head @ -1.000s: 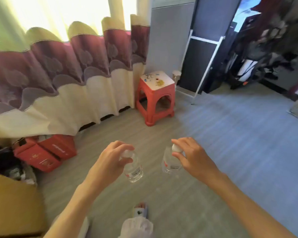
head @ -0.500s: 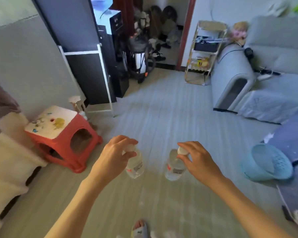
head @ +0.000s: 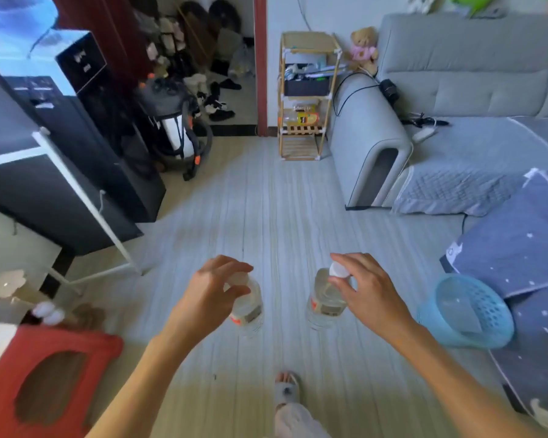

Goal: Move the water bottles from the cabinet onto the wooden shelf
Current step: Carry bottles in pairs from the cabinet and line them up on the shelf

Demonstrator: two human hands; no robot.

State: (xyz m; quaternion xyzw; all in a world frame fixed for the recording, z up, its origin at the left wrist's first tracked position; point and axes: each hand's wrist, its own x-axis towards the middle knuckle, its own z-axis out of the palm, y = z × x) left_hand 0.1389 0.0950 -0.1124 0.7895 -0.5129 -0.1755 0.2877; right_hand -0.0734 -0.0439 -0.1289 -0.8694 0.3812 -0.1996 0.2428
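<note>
My left hand (head: 211, 294) grips the cap end of a clear water bottle (head: 249, 309) that hangs below it over the floor. My right hand (head: 366, 290) pinches the white cap of a second clear water bottle (head: 325, 306), also hanging in the air. Both bottles carry red and white labels. The wooden shelf (head: 307, 93) stands far ahead beside the sofa arm, with boxes and packets on its upper tiers. The cabinet is not in view.
A red stool (head: 41, 384) sits at the lower left. A blue basket (head: 470, 311) lies at the right beside a dark blue bedcover (head: 519, 248). A grey sofa (head: 440, 121) fills the right, a dark board on a white frame (head: 60, 191) and a vacuum (head: 178, 128) the left. Grey floor runs ahead.
The view has swung right from the curtain and stool toward the shelf and sofa, and I have stepped forward. Both hands still hold their bottles in front of me.
</note>
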